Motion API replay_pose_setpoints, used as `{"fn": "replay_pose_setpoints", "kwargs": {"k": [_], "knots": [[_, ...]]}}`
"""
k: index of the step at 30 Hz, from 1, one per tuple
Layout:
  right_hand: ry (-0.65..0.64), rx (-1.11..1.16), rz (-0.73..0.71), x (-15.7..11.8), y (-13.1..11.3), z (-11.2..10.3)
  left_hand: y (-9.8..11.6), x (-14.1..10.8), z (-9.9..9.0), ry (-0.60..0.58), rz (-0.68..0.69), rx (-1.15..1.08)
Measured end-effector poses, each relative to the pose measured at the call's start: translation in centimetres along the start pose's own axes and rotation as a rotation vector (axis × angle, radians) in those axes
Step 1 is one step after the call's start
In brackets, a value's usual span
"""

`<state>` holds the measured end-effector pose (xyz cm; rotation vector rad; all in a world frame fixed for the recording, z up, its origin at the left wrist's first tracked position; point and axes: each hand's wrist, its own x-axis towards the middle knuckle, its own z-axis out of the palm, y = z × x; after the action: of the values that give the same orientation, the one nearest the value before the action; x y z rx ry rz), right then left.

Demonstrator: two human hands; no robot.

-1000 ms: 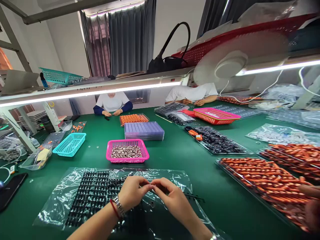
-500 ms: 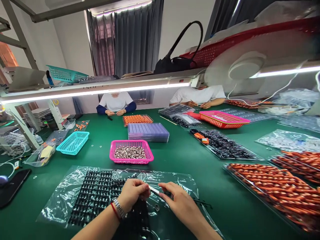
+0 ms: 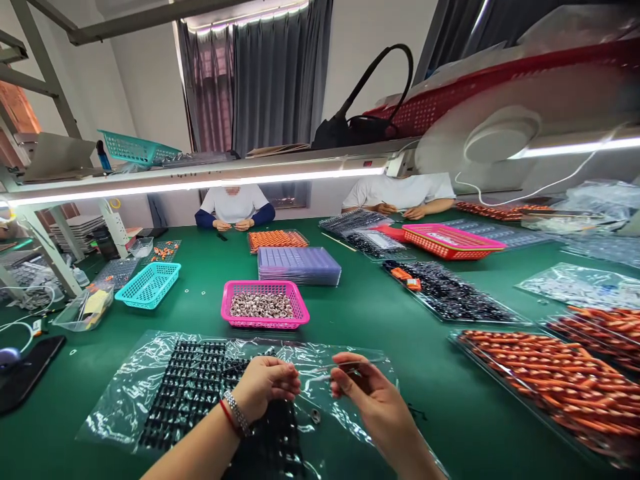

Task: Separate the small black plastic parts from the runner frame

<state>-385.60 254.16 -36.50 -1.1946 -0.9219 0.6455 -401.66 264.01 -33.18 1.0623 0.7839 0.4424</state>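
Over a clear plastic sheet point(image 3: 117, 400), my left hand point(image 3: 270, 388) has its fingers pinched together; what they hold, if anything, is hidden. My right hand point(image 3: 365, 390) is a little apart on the right, thumb and fingers closed on a thin pale strip point(image 3: 320, 379), blurred and pointing left. Rows of small black parts point(image 3: 185, 383) lie on the sheet to the left and under my left hand. A small metal ring point(image 3: 315, 417) rests between my hands. Another thin black piece point(image 3: 417, 413) shows beyond my right wrist.
Ahead stands a pink basket point(image 3: 265, 325) of small metal rings, with stacked clear trays point(image 3: 299, 267) behind. A turquoise basket point(image 3: 149, 287) and phone point(image 3: 30, 373) are left. Trays of orange twisted parts point(image 3: 550, 387) and black parts point(image 3: 453, 290) lie right. Two people sit opposite.
My hands have moved apart; the pale strip that spanned both is now only at my right hand, which has lifted and turned slightly. The view has shifted a little.
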Motion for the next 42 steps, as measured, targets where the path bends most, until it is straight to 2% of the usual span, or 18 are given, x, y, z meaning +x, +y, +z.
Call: {"fn": "replay_pose_setpoints", "kwargs": {"k": [3, 6, 11, 15, 17, 22, 26, 29, 33, 38, 40, 42], "knots": [[-0.028, 0.071, -0.052, -0.3, 0.0, 0.5, 0.2, 0.0, -0.1, -0.016, -0.009, -0.005], [-0.076, 0.038, -0.135, -0.5, -0.2, 0.8, 0.3, 0.0, -0.2, -0.048, -0.029, -0.005], [-0.134, -0.182, -0.280, -0.7, -0.8, 0.9, 0.2, -0.1, -0.4, -0.113, -0.038, 0.065], [-0.128, -0.328, -0.339, -0.7, -1.9, 0.6, 0.2, 0.3, -0.1, -0.103, -0.001, 0.263], [-0.094, -0.373, -0.329, -0.6, -2.4, 0.3, 0.3, 0.6, 0.4, -0.065, 0.037, 0.428], [0.113, -0.412, -0.192, -0.5, -2.8, -0.4, 0.5, 1.8, 2.5, -0.049, 0.126, 0.875], [0.122, -0.451, -0.133, -0.3, -2.6, -0.6, 0.4, 3.0, 3.8, -0.080, 0.125, 1.092], [0.132, -0.462, -0.139, -0.1, -2.8, -0.8, 0.5, 3.7, 3.8, -0.088, 0.115, 1.177], [0.163, -0.451, -0.099, -0.2, -3.6, -1.0, 1.8, 3.7, 2.2, -0.038, 0.182, 1.236], [0.246, -0.384, -0.059, -0.4, -4.0, -1.2, 4.0, 2.2, -2.4, 0.196, 0.288, 1.318], [0.236, -0.359, -0.059, -0.4, -3.6, -1.3, 4.1, 1.7, -4.0, 0.242, 0.278, 1.351], [0.189, -0.385, -0.062, -0.2, -3.1, -1.4, 3.7, 1.6, -5.2, 0.240, 0.259, 1.371]]}}
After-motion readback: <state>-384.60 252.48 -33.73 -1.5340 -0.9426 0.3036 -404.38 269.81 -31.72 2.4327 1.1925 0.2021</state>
